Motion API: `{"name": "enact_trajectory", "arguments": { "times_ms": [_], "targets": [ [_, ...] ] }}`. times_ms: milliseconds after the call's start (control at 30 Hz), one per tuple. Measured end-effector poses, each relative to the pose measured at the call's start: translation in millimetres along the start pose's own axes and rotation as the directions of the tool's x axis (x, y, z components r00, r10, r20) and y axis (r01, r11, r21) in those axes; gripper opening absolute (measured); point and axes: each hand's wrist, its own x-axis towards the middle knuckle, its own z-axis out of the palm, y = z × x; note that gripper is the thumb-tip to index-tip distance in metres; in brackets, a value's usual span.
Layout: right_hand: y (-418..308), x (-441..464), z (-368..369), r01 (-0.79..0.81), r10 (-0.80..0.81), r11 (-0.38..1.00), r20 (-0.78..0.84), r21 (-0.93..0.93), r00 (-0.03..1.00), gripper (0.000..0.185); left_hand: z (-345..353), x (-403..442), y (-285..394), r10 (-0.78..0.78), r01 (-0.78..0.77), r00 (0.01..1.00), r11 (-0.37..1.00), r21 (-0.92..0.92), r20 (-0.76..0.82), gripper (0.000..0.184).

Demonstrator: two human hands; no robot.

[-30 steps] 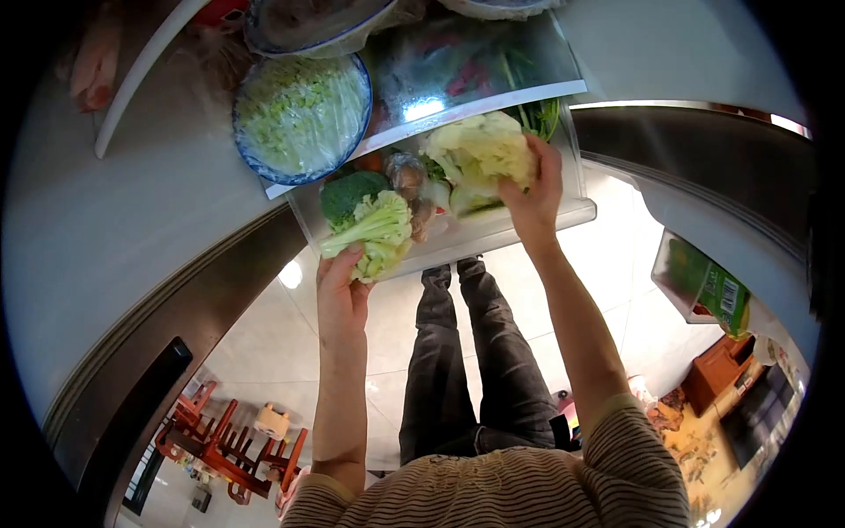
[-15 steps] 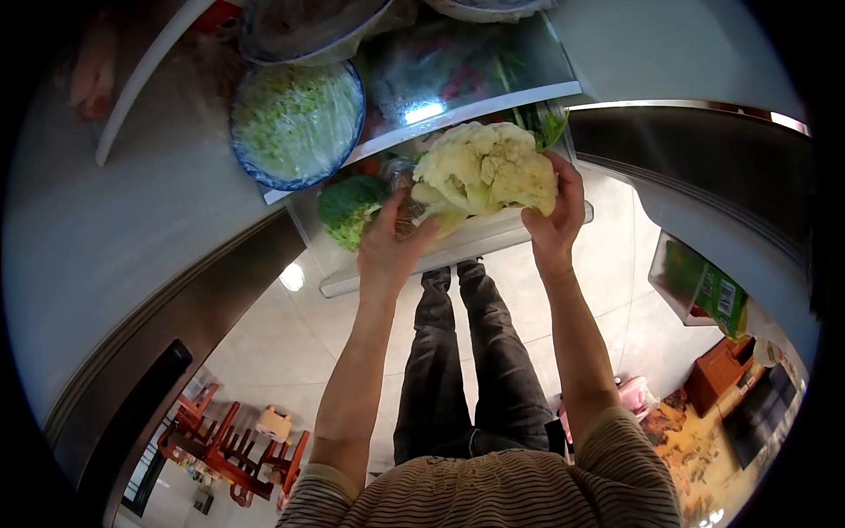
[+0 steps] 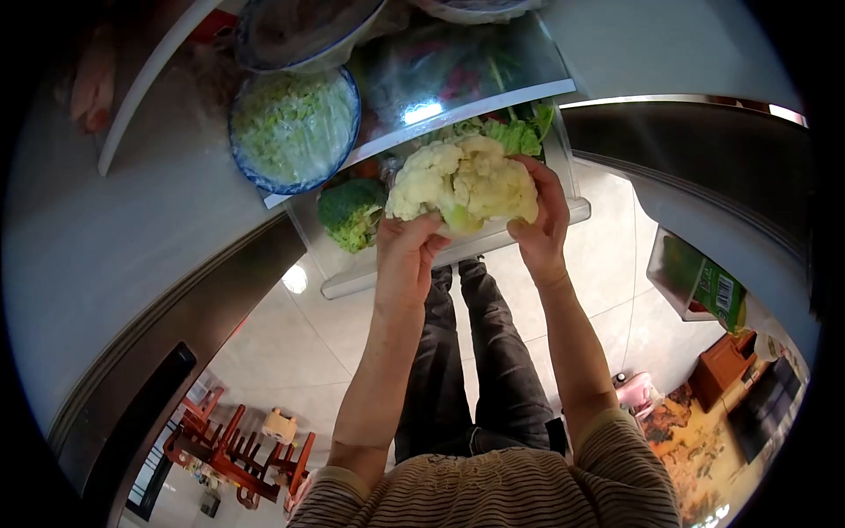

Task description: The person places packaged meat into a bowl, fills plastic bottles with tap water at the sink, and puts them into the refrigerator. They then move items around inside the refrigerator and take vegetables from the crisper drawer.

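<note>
A large pale cauliflower (image 3: 466, 180) is held between my two hands above the pulled-out fridge drawer (image 3: 352, 280). My left hand (image 3: 409, 255) grips its lower left side, the thumb pressed near the stem and some fingers hidden beneath. Around the right edge of the head curls my right hand (image 3: 544, 216), thumb at the front and fingers behind. Just left of the cauliflower, a dark green broccoli (image 3: 350, 214) lies in the drawer. Leafy greens (image 3: 519, 136) show behind it, toward the drawer's back right.
A blue-rimmed plate of chopped greens under plastic wrap (image 3: 295, 128) sits on the glass shelf (image 3: 458, 110) above the drawer. Wrapped bowls (image 3: 308, 31) stand farther back. Open fridge doors flank both sides; the right door bin (image 3: 682, 273) holds a green package (image 3: 717, 295).
The cauliflower has moved slightly left and turned in my hands. My left hand has shifted from beside it to its underside near the stem. More leafy greens now show behind.
</note>
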Motion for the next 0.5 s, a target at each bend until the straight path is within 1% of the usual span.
{"name": "enact_trajectory", "arguments": {
  "times_ms": [67, 167, 200, 233, 267, 333, 367, 400, 467, 500],
  "targets": [
    [7.0, -1.8, 2.3, -0.081, 0.089, 0.988, -0.056, 0.133, 0.994, 0.066, -1.1, -2.6, -5.7, 0.042, -0.040, 0.998, 0.998, 0.053, -0.038, 0.052],
    [7.8, -8.2, 20.9, -0.191, 0.248, 0.930, -0.154, 0.313, 0.957, 0.065, 24.6, -15.1, -7.1, 0.249, -0.208, 0.942, 0.959, 0.190, -0.225, 0.056],
    [7.2, -12.6, 29.1, -0.223, 0.307, 0.902, -0.185, 0.371, 0.934, 0.064, 28.1, -17.1, -9.8, 0.300, -0.248, 0.925, 0.941, 0.228, -0.232, 0.057],
    [13.8, -17.0, 32.8, -0.234, 0.345, 0.862, -0.181, 0.450, 0.921, 0.060, 31.4, -18.5, -12.4, 0.352, -0.288, 0.906, 0.920, 0.266, -0.236, 0.058],
    [12.7, -18.9, 36.9, -0.270, 0.391, 0.828, -0.160, 0.492, 0.906, 0.058, 34.1, -19.8, -14.0, 0.404, -0.327, 0.884, 0.895, 0.304, -0.237, 0.059],
    [7.1, -21.4, 45.6, -0.336, 0.479, 0.747, -0.113, 0.574, 0.870, 0.055, 39.3, -24.2, -13.8, 0.443, -0.358, 0.867, 0.873, 0.332, -0.228, 0.060],
    [2.9, -21.3, 50.9, -0.319, 0.471, 0.768, -0.152, 0.555, 0.869, 0.049, 40.2, -26.1, -13.6, 0.463, -0.374, 0.858, 0.860, 0.347, -0.224, 0.061],
    [4.4, -22.2, 50.7, -0.321, 0.449, 0.789, -0.136, 0.523, 0.883, 0.047, 36.2, -27.0, -15.8, 0.532, -0.391, 0.830, 0.769, 0.506, -0.168, 0.061],
    [8.4, -24.0, 49.8, -0.319, 0.406, 0.829, -0.102, 0.460, 0.908, 0.046, 26.0, -27.2, -21.4, 0.633, -0.396, 0.774, 0.508, 0.765, -0.020, 0.062],
    [8.5, -23.1, 51.2, -0.305, 0.412, 0.834, -0.152, 0.459, 0.898, 0.046, 29.4, -28.6, -20.9, 0.637, -0.400, 0.770, 0.517, 0.757, -0.028, 0.061]
  ]
}}
